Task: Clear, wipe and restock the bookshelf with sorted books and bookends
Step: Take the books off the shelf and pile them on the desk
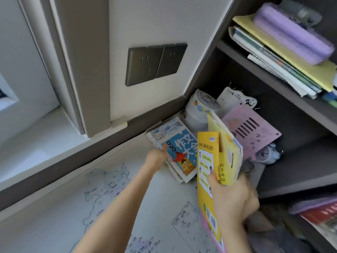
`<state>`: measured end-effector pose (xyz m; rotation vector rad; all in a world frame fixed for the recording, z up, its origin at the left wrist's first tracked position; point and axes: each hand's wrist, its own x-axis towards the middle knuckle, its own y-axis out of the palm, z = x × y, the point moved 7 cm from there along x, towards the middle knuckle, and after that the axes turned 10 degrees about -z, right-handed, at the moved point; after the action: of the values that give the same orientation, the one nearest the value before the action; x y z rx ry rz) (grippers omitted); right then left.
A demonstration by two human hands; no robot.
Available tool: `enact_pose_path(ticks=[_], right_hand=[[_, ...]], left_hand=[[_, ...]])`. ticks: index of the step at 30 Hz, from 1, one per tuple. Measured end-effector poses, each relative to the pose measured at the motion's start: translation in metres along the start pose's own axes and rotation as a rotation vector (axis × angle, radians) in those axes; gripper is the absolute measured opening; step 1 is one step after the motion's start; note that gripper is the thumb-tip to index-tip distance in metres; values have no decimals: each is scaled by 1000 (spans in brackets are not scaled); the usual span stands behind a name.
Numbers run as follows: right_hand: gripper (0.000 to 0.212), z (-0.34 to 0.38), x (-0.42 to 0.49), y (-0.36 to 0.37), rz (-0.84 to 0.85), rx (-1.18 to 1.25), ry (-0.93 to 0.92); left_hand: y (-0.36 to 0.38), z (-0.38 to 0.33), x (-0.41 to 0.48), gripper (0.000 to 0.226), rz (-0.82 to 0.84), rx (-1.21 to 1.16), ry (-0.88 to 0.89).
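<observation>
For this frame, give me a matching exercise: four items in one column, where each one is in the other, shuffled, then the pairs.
1 yellow book
2 blue book
3 purple case
4 pink panel

A atop the stack on the upper shelf
B lying flat, left hand gripping its edge
C tilted in the middle shelf compartment
D held by the right hand

Pairs: 1-D, 2-B, 3-A, 4-C

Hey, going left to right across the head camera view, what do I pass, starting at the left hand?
First the left hand → blue-covered book stack it grips → yellow paperback book → right hand holding it → pink slotted plastic board.
</observation>
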<state>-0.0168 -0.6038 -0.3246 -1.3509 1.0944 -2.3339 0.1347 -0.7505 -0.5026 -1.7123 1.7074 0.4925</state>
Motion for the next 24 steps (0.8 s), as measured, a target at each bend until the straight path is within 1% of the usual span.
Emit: enact_pose_path(ticks=[1,3,5,7,8,9,10,11,12,13,14,15,16,17,18,19,20,22,23,24], right_hand=[[46,11,-7,1,-2,10,-39],[44,33,-25,4,29,38,-103],[42,57,-50,12,140,47,-180],[47,84,-87,28,372,64,-257],[51,97,-107,36,488,63,-305],[56,108,-126,43,614,36,-361],[62,117,-144,46,715,-9,-416],[66,123,-161,48,838,-45,-449],[68,124,-172,50,921,-62,-464],[67,121,-180,54,1027,-30,-481],[64,116,-180,55,1126,37,-444],[60,108,-168,57,1149,111,-384],[56,98,-149,61,1101,157,-335],[54,85,-129,70,1019,135,-298],[55,68,-110,82,952,66,-252],[58,49,-98,95,942,-3,-171],[61,31,-93,107,986,-34,-71],[68,12,-105,120,1128,4,91],[70,7,-113,125,1150,27,101],[69,5,-118,124,1143,41,99]], left_hand=[[-16,6,-9,53,-4,-14,36],[-43,37,-35,65,75,-146,-18],[-61,71,-67,72,228,-234,-103],[-79,106,-83,79,317,-295,-166],[-79,128,-76,81,321,-344,-182],[-85,137,-87,79,338,-438,-218],[-90,158,-75,74,199,-482,-250],[-91,171,-70,68,186,-652,-271],[-91,178,-71,63,184,-803,-260],[-97,180,-82,60,137,-823,-261],[-97,180,-91,66,102,-879,-295],[-98,177,-101,82,155,-918,-278],[-98,178,-103,96,124,-904,-288],[-100,166,-114,99,135,-867,-231],[-97,167,-106,94,141,-889,-179],[-92,154,-117,83,132,-791,-94],[-90,155,-115,76,36,-678,-52],[-88,152,-110,75,-110,-591,8],[-89,150,-108,69,-155,-596,15],[-91,149,-103,57,-180,-633,2]])
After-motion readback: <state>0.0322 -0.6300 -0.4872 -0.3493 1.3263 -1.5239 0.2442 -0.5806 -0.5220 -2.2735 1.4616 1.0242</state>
